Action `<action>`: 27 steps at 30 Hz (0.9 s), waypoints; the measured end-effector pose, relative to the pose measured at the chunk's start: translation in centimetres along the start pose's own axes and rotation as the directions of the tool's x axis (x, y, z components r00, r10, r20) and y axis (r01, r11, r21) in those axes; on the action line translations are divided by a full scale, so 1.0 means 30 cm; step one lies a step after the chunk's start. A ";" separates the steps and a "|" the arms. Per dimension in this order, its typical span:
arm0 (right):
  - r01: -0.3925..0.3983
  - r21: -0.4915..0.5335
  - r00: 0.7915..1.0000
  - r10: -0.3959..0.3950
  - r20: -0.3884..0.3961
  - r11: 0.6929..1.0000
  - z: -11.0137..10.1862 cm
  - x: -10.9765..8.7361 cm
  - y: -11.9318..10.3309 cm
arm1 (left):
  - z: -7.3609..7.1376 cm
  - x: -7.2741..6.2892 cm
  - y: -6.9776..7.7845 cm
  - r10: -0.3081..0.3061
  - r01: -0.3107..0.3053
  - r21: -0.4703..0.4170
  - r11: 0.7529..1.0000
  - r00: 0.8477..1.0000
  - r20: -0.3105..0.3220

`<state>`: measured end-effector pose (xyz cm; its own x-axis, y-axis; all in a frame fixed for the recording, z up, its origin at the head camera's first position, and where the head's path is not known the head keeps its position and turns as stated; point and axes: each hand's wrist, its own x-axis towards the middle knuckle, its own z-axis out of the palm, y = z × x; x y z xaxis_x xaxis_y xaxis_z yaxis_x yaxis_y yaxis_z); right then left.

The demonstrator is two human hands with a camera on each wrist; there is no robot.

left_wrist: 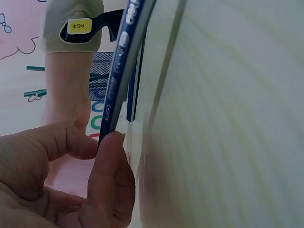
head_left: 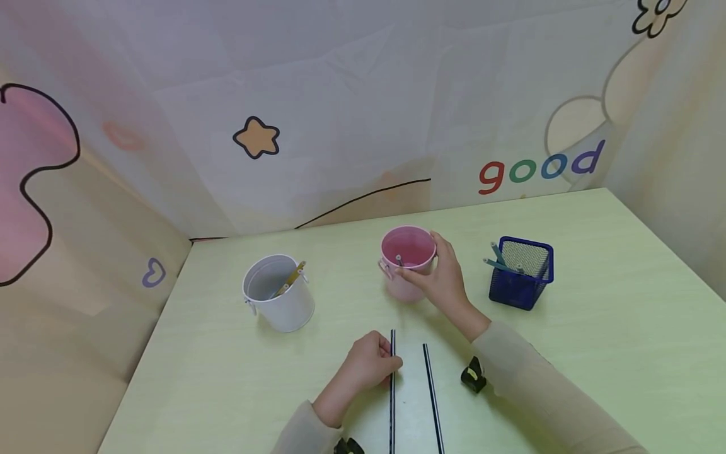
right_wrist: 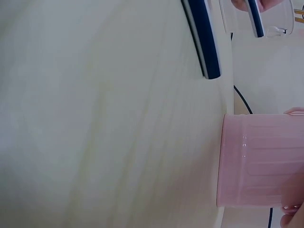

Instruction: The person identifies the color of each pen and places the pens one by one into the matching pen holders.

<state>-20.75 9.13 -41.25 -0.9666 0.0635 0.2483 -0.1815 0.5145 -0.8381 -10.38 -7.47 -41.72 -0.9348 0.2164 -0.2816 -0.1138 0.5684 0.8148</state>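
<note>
My left hand (head_left: 371, 360) pinches a long dark blue pencil (head_left: 392, 403) with silver stripes between thumb and fingers. Printed lettering shows along that pencil (left_wrist: 118, 61) in the left wrist view. A second dark blue pencil (head_left: 433, 397) lies on the table to its right. Farther back, my right hand (head_left: 448, 287) grips the rim of a pink bucket (head_left: 404, 291), thumb at the near side and fingers round the right. The bucket stands upright, with a pencil end visible inside. In the right wrist view, the bucket (right_wrist: 266, 161) shows from its side.
A white bucket (head_left: 286, 312) with yellow pencils (head_left: 290, 279) stands at the left. On the right, a blue mesh pen holder (head_left: 513, 296) contains teal pencils (head_left: 499, 265). A printed cloth (head_left: 351, 126) hangs behind the pale table (head_left: 618, 328).
</note>
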 end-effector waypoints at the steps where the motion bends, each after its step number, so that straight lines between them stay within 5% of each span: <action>1: 0.003 0.001 1.000 -0.003 0.000 1.000 0.000 0.000 0.000 | -0.001 -0.002 0.001 0.000 0.000 -0.012 1.000 1.000 0.005; 13: 0.021 0.004 1.000 -0.021 0.002 1.000 0.000 0.000 0.000 | 0.005 -0.006 0.004 0.004 0.036 -0.248 0.968 0.987 0.158; 27: 0.015 0.010 1.000 -0.015 0.004 1.000 -0.005 -0.002 -0.002 | -0.027 -0.028 0.019 0.019 0.026 -0.305 0.952 0.989 0.144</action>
<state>-20.66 9.22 -41.15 -0.9645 0.0521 0.2589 -0.1978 0.5070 -0.8390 -9.94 -7.97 -40.61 -0.8786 0.3391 -0.3361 -0.2355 0.3046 0.9229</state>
